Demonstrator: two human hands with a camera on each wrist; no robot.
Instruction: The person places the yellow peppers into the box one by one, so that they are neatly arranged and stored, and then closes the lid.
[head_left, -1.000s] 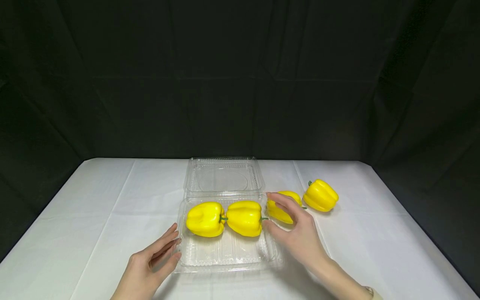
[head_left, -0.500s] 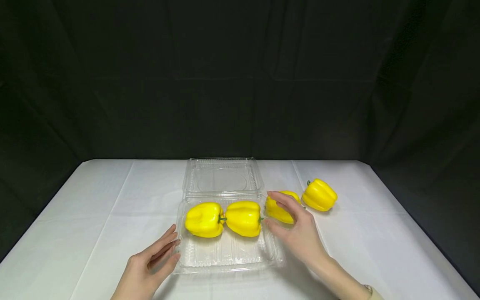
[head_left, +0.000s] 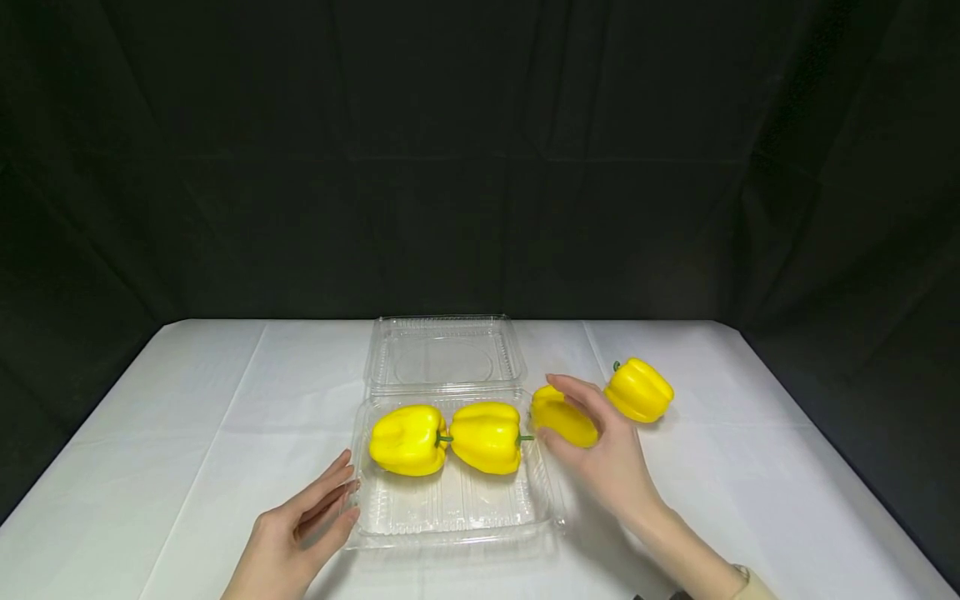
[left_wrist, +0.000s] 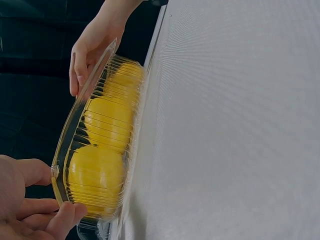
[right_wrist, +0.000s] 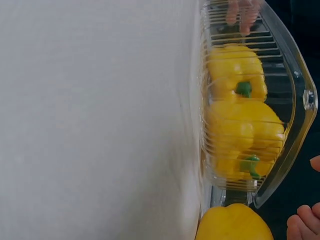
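Lying in the clear box point(head_left: 457, 504), between the hands, are the first pepper point(head_left: 407, 440), nearer the left hand point(head_left: 292, 529), and the second pepper point(head_left: 486, 437), nearer the right hand point(head_left: 606, 458). The left hand pinches the box's rim between thumb and fingers. Thumb and fingers spread apart and holding nothing, the right hand is beside the third pepper point(head_left: 559, 417), which sits on the cloth point(head_left: 187, 450) just outside the box. Farther out past the right hand is the fourth pepper point(head_left: 640, 390). Beyond both hands lie the opened lid point(head_left: 444, 358) and a dark curtain point(head_left: 450, 167).
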